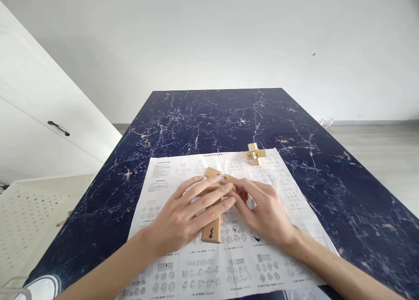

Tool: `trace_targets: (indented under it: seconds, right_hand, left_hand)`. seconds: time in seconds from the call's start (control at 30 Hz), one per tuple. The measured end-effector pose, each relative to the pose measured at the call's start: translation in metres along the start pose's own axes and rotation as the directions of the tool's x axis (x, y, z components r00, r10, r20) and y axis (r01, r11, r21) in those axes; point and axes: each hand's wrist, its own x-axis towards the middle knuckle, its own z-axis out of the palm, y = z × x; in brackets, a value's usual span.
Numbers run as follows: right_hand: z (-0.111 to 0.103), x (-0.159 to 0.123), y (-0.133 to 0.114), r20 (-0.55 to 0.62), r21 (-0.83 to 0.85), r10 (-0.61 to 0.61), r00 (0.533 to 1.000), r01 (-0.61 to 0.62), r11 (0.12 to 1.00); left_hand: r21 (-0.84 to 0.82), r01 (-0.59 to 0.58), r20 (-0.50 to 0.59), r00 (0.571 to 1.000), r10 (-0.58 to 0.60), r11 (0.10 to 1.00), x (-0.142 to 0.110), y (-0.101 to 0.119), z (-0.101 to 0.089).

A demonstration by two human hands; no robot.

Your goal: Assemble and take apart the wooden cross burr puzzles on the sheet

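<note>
My left hand (186,215) lies over several light wooden puzzle bars (212,233) on a printed instruction sheet (225,265); its fingers are stretched flat across them. One bar shows a black "3" on its near end. My right hand (265,210) meets the bars from the right, its fingers pinching the end of a bar near the left fingertips. Farther back on the sheet sits a small assembled wooden cross (254,154) with a black mark on it, apart from both hands.
The sheet lies on a dark blue marbled table (327,169). A white perforated surface (29,217) stands to the left, with white cabinet doors behind it. A clear container rim (36,289) shows at the bottom left corner.
</note>
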Motion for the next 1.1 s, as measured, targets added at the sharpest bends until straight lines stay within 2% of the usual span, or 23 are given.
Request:
trace_targets:
  seconds: [0.27,0.4,0.5,0.57,0.63,0.77,0.87,1.1]
  right_hand:
    - [0.001,-0.001,-0.003,-0.014,-0.061,-0.004,1.000,0.003,0.998]
    - [-0.005,0.002,0.004,-0.032,-0.023,0.118,0.993,-0.118,0.993]
    - [-0.010,0.005,0.008,-0.095,-0.006,0.168,0.981,-0.169,0.986]
    - [-0.011,0.006,0.010,-0.106,-0.003,0.174,0.979,-0.176,0.984]
    - [-0.010,0.007,0.013,-0.083,-0.019,0.205,0.975,-0.207,0.978]
    - [-0.005,0.006,0.023,-0.083,-0.145,0.250,0.965,-0.260,0.955]
    - [-0.002,0.005,0.032,-0.100,-0.231,0.250,0.963,-0.267,0.936]
    - [0.000,0.003,0.038,0.000,-0.350,0.189,0.982,-0.177,0.920]
  left_hand:
    - [-0.150,0.032,0.007,0.999,-0.032,0.988,0.001,0.001,-0.001]
    - [-0.226,-0.055,-0.047,0.998,0.045,0.973,0.002,0.016,0.007]
    - [-0.256,-0.075,-0.026,0.997,0.071,0.964,0.001,0.020,0.009]
    - [-0.243,0.009,-0.042,0.999,-0.020,0.970,-0.002,0.016,0.009]
    - [-0.230,0.141,-0.062,0.985,-0.159,0.963,-0.004,0.009,0.009]
    - [-0.229,0.387,-0.054,0.911,-0.409,0.893,-0.004,0.003,0.012]
    - [-0.216,0.472,-0.037,0.871,-0.490,0.855,-0.001,0.002,0.013]
    - [-0.119,0.601,-0.031,0.794,-0.608,0.791,-0.002,-0.010,0.014]
